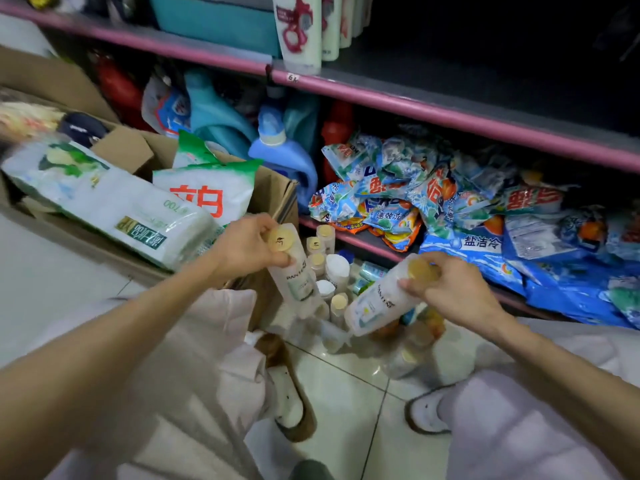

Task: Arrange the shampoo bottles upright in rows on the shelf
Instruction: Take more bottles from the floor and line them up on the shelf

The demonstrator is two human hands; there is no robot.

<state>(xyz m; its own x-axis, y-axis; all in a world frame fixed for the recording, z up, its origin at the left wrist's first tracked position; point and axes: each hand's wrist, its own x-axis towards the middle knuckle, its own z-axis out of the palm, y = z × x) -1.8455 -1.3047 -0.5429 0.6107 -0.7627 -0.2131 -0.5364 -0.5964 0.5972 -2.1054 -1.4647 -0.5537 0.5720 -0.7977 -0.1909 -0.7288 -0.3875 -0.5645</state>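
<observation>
Head view only: your left hand (249,245) sits just left of frame centre, fingers and thumb curled round the gold-capped top of a white shampoo bottle (294,271), which hangs tilted with its base pointing toward 5 o'clock. Your right hand (446,289), at 3 o'clock from the left, grips the capped end of a second white bottle (374,303), fingers wrapped tight; that bottle lies steeply tilted, base toward 7 o'clock. Both bottles are held above the tiled floor (346,393), apart from each other. Between and beyond them, toward 12 o'clock of the gap, a cluster of small bottles (325,268) stands upright on the floor, gold and white caps showing, just beside the lowest shelf edge. More bottles below the right hand are blurred; how they lie cannot be told. At 10 o'clock from your left hand a cardboard box (273,192) holds green-and-white packets (207,195), with a wrapped pack (114,206) lying across its near rim. At 1 o'clock from your right hand, detergent bags (415,195) are heaped on the lower pink shelf (450,116). White tubes (301,32) stand upright on the upper shelf at 12 o'clock, and blue jugs (277,147) stand behind the box.
</observation>
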